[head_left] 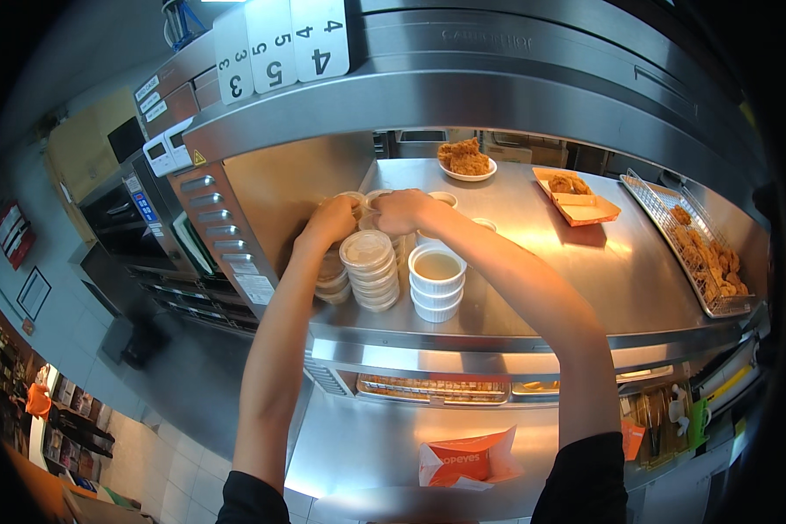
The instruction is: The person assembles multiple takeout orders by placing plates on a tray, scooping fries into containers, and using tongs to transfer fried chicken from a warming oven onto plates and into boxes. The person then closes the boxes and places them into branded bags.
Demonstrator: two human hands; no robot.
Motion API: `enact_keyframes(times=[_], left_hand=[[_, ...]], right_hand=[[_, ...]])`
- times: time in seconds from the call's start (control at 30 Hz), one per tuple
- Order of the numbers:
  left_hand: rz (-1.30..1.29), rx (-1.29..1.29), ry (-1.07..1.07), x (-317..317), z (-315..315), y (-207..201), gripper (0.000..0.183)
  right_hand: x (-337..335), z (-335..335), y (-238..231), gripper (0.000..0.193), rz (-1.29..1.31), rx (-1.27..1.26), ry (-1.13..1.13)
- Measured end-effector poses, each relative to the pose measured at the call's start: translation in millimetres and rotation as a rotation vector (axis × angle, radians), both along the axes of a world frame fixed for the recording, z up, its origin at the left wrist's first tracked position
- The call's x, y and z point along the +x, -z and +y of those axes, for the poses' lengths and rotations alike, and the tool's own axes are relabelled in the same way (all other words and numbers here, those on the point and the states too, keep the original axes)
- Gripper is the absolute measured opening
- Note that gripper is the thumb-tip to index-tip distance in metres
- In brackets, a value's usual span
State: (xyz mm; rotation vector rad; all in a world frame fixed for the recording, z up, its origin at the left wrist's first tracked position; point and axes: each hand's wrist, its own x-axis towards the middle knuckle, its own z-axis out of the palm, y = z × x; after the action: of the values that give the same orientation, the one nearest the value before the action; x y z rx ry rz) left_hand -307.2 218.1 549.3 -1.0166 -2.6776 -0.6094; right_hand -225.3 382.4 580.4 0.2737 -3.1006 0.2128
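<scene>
Both my arms reach over the steel shelf to stacked small cups at its left end. My left hand (330,220) has its fingers curled at the rim of a clear-lidded cup at the back of the stacks. Beside it, my right hand (402,212) is closed among the back cups; its fingertips and whatever they hold are hidden. Just in front of the hands stands a stack of lidded cups (371,271). To its right is a stack of white ramekins (437,284), the top one holding a brownish liquid. More cups are partly hidden behind my right forearm.
A plate of fried chicken (467,160) and an orange cardboard box (576,196) with chicken sit farther back. At the right lies a wire basket (686,240) of fried pieces. An orange paper carton (467,456) rests on the lower counter. A steel hood (498,96) overhangs the shelf.
</scene>
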Motion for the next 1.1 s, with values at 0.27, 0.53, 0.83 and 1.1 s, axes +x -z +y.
enact_keyframes(times=[0.27,0.53,0.83,1.1], left_hand=[[0.182,0.341,-0.004,58.9,-16.6,-39.3,0.036],[0.355,0.620,0.109,211.6,-75.3,-26.8,0.024],[0.033,0.863,-0.004,236.1,-106.3,47.9,0.019],[-0.112,0.987,-0.026,240.0,-130.8,63.5,0.015]], right_hand=[[-23.4,66.6,-14.4,0.039,0.462,-0.231,-0.050],[-74.0,175.7,32.1,0.050,0.102,-0.143,0.090],[-107.2,173.7,51.9,0.067,-0.059,-0.120,0.085],[-78.3,153.9,48.2,0.066,-0.046,-0.114,0.079]])
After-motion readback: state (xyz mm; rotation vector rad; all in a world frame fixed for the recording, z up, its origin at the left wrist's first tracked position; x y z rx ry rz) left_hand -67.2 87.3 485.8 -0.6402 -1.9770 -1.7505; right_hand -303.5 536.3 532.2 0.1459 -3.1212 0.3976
